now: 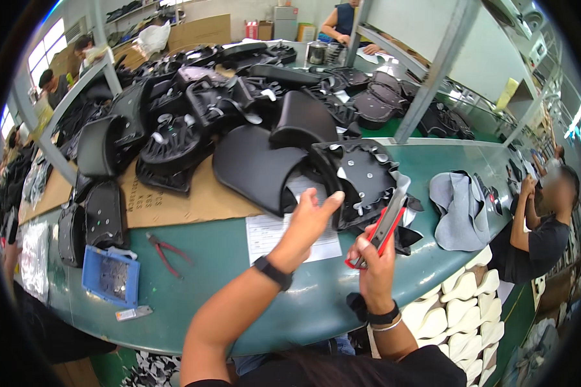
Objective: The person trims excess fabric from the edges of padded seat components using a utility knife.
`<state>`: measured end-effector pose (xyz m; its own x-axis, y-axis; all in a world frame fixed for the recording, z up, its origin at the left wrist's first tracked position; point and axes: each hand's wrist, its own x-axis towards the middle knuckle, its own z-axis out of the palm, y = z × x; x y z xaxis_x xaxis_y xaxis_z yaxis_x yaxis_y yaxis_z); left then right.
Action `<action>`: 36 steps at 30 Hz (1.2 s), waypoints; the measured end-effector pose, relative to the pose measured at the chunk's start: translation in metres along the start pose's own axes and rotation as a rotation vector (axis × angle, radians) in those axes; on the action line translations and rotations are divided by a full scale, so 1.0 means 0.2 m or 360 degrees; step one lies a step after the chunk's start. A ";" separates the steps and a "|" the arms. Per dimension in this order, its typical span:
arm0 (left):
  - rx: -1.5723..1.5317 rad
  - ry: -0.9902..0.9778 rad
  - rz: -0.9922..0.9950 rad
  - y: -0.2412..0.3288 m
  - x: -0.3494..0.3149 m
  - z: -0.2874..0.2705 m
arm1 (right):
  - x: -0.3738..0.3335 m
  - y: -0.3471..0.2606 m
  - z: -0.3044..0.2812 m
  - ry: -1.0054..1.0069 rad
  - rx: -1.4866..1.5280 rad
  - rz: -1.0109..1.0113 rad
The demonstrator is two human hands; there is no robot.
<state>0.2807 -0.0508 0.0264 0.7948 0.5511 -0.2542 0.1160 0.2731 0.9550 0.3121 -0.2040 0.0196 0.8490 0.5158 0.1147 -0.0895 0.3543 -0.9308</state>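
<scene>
My left hand is raised in front of the black seat pads, its thumb and fingers apart and nothing visible between them. Whether it touches the pad behind it, I cannot tell. My right hand is closed around a red-and-grey box cutter, which points up and away from me. Just beyond the cutter lies an upturned black pad, its studded underside and gathered cover edge showing. A smooth black seat pad rests to its left. Under my left hand is a printed paper sheet.
A large heap of black pads covers the table's far side, partly on cardboard. Red-handled pliers and a blue bin lie left. Grey fabric pieces sit right. Metal posts rise beyond. A person sits at right.
</scene>
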 end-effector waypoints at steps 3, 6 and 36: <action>-0.0300 -0.0022 0.0076 -0.14 0.24 0.19 | -0.05 0.04 -0.07 0.0139 0.0057 0.0040; -0.0386 0.0010 0.0183 -0.19 0.25 0.16 | -0.08 0.04 -0.16 0.0317 0.0137 -0.0047; 0.1624 0.0441 0.1088 -0.46 -0.78 -0.43 | 0.06 0.08 0.09 -0.1936 -0.1862 -0.0708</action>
<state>0.0949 -0.0938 -0.0353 0.7371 0.5193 0.4323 0.2358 -0.7973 0.5556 0.3119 -0.1780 0.0124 -0.1882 0.9795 0.0718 0.8783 0.2005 -0.4340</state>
